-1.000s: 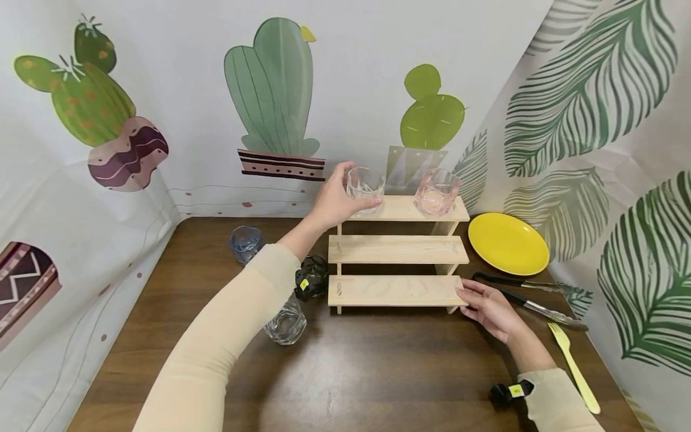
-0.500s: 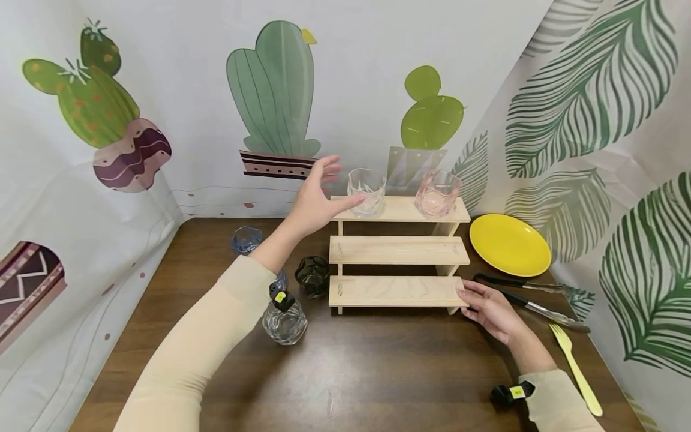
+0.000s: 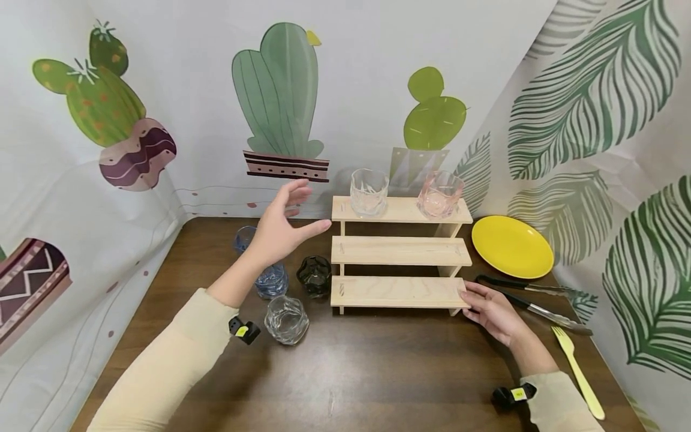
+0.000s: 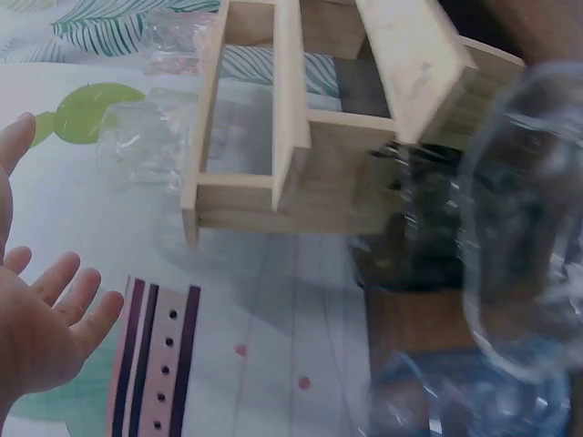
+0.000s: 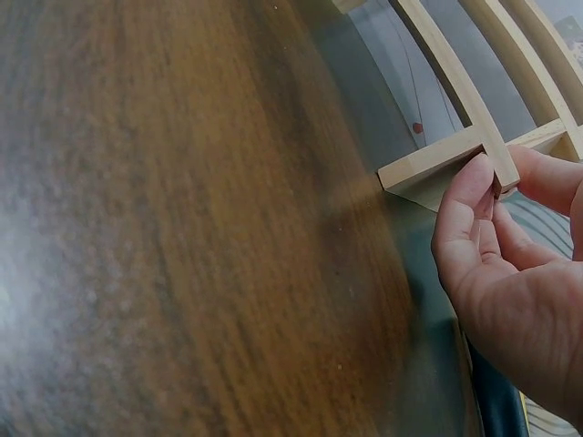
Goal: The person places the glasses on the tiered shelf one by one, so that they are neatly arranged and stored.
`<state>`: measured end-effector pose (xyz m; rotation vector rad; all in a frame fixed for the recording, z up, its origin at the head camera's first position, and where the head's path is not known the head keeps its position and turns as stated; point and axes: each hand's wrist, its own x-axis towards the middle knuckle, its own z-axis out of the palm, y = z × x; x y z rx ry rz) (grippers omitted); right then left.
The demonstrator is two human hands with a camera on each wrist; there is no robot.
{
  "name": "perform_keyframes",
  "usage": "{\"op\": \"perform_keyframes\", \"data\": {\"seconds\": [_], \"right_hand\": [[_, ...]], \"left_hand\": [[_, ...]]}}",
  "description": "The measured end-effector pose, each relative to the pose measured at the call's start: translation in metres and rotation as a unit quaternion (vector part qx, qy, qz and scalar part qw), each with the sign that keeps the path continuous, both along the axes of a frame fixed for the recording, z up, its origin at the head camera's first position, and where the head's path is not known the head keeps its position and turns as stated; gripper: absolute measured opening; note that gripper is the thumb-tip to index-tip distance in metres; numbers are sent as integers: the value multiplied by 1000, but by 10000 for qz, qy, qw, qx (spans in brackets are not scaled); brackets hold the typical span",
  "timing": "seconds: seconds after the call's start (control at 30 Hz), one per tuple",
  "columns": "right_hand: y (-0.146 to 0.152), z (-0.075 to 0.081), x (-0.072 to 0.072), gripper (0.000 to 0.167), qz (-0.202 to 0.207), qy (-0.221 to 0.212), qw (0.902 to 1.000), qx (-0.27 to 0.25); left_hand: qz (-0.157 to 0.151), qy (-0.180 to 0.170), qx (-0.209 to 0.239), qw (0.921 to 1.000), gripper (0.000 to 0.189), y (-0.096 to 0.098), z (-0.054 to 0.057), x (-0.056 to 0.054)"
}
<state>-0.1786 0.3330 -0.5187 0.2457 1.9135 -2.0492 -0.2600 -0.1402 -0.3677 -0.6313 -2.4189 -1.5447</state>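
A three-tier wooden shelf [image 3: 400,250] stands on the table. On its top tier are a clear glass [image 3: 369,195] at the left and a pink-tinted glass [image 3: 439,197] at the right. My left hand [image 3: 281,225], fingers spread and holding nothing, hovers left of the shelf above the blue glasses. My right hand [image 3: 493,312] pinches the right end of the lowest tier; the right wrist view shows thumb and fingers on either side of that board [image 5: 474,100]. Left of the shelf stand a dark glass [image 3: 314,277], a blue glass [image 3: 272,280] and a clear glass [image 3: 287,321].
Another blue glass [image 3: 245,238], partly hidden by my left hand, stands farther back. Right of the shelf lie a yellow plate [image 3: 512,247], black-handled tongs [image 3: 545,312] and a pale yellow fork [image 3: 579,373]. A printed cloth [image 3: 356,108] hangs behind the table.
My left hand has let go of the clear glass on the top tier and drawn back left and down. The right hand keeps its place on the shelf.
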Motion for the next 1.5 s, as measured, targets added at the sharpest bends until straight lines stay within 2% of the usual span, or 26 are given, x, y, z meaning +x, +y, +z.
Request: {"op": "perform_keyframes", "data": {"seconds": [0.23,0.4,0.53,0.8,0.9,1.13,1.5], "right_hand": [[0,-2,1,67,7,12,10000,-47],[-1,-3,2,64,-29,15,9999,-135],[-2,-3,2,64,-4,17,9999,-135],[-1,-2,2,65,-33,7,10000,-91],[-1,-1,2,64,-38,19,10000,-78],[-1,-1,2,65,-46,24,10000,-75],[-2,-2,2,63,-86,110,9998,-119]], "left_hand": [[140,-147,51,9998,85,-29,-26,21],[193,-357,-92,9991,85,-49,-52,34],[297,-468,-215,9982,86,-63,-74,40],[530,-574,-428,9960,90,-81,-106,47],[636,-473,-410,9960,89,-84,-113,47],[995,-369,-525,9930,86,-87,-118,47],[1096,-753,-651,9890,93,-98,-144,46]]}}
